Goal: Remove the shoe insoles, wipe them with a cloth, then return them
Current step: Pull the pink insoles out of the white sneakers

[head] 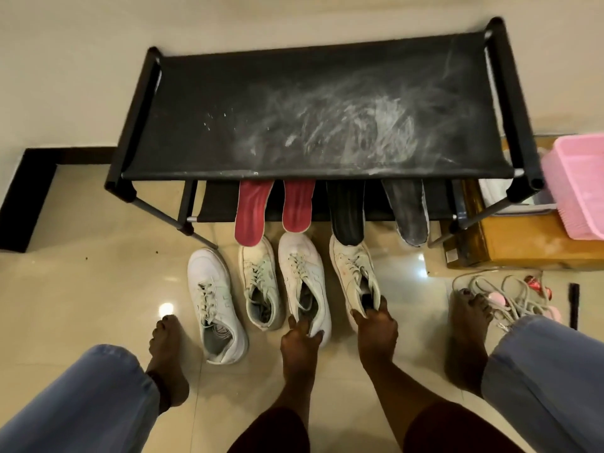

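Several white sneakers stand in a row on the floor in front of a black shoe rack [327,171]. My left hand [299,338] grips the heel of the third sneaker [302,276]. My right hand [376,325] holds the heel of the rightmost sneaker [351,266], fingers pinching a dark insole end [367,297] at its opening. Two red insoles [251,214] [297,207] and two dark insoles [346,214] [408,210] lean on the rack's lower shelf. No cloth is in view.
My bare feet [166,358] [467,335] and jeans flank the shoes. A pink basket [578,188] sits on a brown box [523,243] at the right. Loose laces and small pink items [510,295] lie by my right foot. A black floor border [29,194] runs at the left.
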